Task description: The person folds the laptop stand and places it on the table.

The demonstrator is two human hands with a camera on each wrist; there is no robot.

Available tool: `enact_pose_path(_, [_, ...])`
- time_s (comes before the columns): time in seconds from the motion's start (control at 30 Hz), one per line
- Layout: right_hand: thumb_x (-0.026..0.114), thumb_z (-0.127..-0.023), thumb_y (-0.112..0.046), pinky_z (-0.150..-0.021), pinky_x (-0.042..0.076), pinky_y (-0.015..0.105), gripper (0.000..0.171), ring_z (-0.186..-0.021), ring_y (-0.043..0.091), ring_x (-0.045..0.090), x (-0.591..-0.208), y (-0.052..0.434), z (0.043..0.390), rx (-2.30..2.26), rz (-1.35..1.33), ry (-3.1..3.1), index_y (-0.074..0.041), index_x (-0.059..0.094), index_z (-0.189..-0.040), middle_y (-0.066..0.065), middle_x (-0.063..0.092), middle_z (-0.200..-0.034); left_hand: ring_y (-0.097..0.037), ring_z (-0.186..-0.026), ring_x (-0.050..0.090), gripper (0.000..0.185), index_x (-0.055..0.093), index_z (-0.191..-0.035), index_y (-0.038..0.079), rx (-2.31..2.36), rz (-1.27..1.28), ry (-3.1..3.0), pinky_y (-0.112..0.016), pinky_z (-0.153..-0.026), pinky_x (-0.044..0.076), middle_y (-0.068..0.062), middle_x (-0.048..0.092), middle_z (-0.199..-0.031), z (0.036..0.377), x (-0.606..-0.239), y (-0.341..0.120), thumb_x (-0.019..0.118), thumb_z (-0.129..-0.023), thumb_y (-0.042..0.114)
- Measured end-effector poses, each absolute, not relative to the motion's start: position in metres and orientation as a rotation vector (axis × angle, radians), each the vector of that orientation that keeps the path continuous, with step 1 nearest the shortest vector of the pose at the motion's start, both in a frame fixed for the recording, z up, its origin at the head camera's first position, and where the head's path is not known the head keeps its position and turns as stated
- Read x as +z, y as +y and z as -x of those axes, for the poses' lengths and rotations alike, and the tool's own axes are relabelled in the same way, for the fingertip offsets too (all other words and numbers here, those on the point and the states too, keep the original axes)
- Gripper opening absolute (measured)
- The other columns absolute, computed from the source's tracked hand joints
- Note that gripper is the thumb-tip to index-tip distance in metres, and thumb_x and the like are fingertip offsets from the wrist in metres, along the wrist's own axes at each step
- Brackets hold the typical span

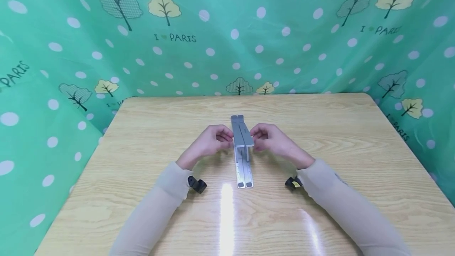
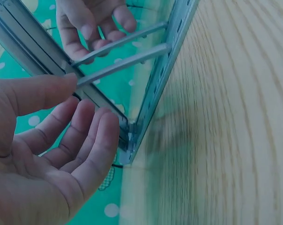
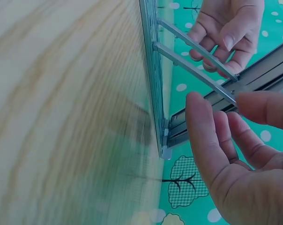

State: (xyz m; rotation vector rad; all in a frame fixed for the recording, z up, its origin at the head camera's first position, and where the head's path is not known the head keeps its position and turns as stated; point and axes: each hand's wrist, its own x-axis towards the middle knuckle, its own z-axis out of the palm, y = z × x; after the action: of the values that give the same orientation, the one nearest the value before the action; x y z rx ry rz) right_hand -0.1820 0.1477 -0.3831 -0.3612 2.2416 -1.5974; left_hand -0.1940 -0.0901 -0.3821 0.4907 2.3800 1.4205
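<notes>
At table centre, left hand and right hand pinch raised top of folding metal stand, fingers half-curled. Best pull evenly, base flat.

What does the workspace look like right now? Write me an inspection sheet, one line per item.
Surface: light wooden table, with glare streaks near the front edge.
Job's things: folding metal stand at the centre, base rails on the table, upper arms raised on two thin struts.
Clutter: nothing seen.
Grips: left hand with thumb and fingertips on the stand's raised arm; right hand doing the same from the other side. Whether either one truly pinches it cannot be told.
Cables: nothing seen; a small black camera mount is on each wrist.
Surroundings: green polka-dot backdrop printed with trees and "I PARIS", wrapped around three sides.
</notes>
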Motion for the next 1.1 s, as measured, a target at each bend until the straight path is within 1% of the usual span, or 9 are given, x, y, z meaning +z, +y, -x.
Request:
enact_pose_path(0.2, [0.052,-0.078,0.013,-0.079,0.056,0.04,0.035,-0.093,0.035,0.059,-0.383,0.144,0.182,-1.594,0.339,2.24,0.004,0.057,-0.112,0.019,0.057,-0.102,-0.022,-0.086,0.063,0.03,0.063,-0.103,-0.002,1.493,-0.448,2.301,-0.031,-0.083,0.052,-0.011,0.065,-0.093,0.192,-0.382,-0.086,0.07,-0.076,-0.01])
enact_pose_path(0.4, [0.057,-0.077,0.015,-0.081,0.055,0.04,0.032,-0.096,0.038,0.057,-0.384,0.14,0.18,-1.606,0.313,2.233,0.003,0.056,-0.107,0.018,0.057,-0.101,-0.022,-0.085,0.063,0.031,0.061,-0.1,0.0,1.521,-0.404,2.286,-0.032,-0.082,0.052,-0.01,0.065,-0.093,0.19,-0.385,-0.082,0.071,-0.073,-0.011])
enact_pose_path(0.6, [0.059,-0.076,0.014,-0.081,0.053,0.035,0.032,-0.094,0.029,0.056,-0.389,0.138,0.179,-1.557,0.349,2.298,0.0,0.053,-0.105,0.015,0.057,-0.1,-0.021,-0.081,0.062,0.03,0.059,-0.097,-0.001,1.539,-0.391,2.278,-0.031,-0.076,0.053,-0.011,0.063,-0.09,0.187,-0.39,-0.075,0.07,-0.071,-0.013])
enact_pose_path(0.73, [0.063,-0.078,0.011,-0.081,0.05,0.034,0.03,-0.092,0.027,0.056,-0.389,0.136,0.178,-1.513,0.367,2.336,-0.001,0.054,-0.104,0.013,0.057,-0.099,-0.021,-0.08,0.06,0.031,0.058,-0.094,0.0,1.543,-0.374,2.288,-0.029,-0.072,0.053,-0.01,0.061,-0.088,0.186,-0.393,-0.071,0.069,-0.07,-0.016])
enact_pose_path(0.83, [0.062,-0.08,0.011,-0.08,0.051,0.033,0.028,-0.089,0.025,0.056,-0.388,0.135,0.176,-1.492,0.386,2.33,0.0,0.053,-0.104,0.013,0.058,-0.097,-0.02,-0.079,0.059,0.031,0.056,-0.092,0.0,1.562,-0.362,2.276,-0.029,-0.07,0.054,-0.01,0.06,-0.086,0.185,-0.395,-0.07,0.067,-0.07,-0.018])
enact_pose_path(0.97, [0.056,-0.084,0.013,-0.078,0.056,0.035,0.024,-0.087,0.025,0.058,-0.389,0.133,0.176,-1.515,0.369,2.258,0.003,0.051,-0.106,0.017,0.056,-0.096,-0.02,-0.077,0.057,0.031,0.054,-0.091,-0.001,1.591,-0.348,2.252,-0.029,-0.069,0.055,-0.01,0.058,-0.085,0.184,-0.396,-0.068,0.064,-0.069,-0.021])
enact_pose_path(1.1, [0.052,-0.086,0.015,-0.076,0.057,0.037,0.022,-0.087,0.029,0.06,-0.391,0.132,0.175,-1.565,0.339,2.194,0.005,0.048,-0.106,0.019,0.054,-0.095,-0.021,-0.075,0.058,0.03,0.053,-0.09,-0.002,1.612,-0.339,2.231,-0.032,-0.068,0.057,-0.011,0.056,-0.083,0.183,-0.397,-0.067,0.063,-0.07,-0.022])
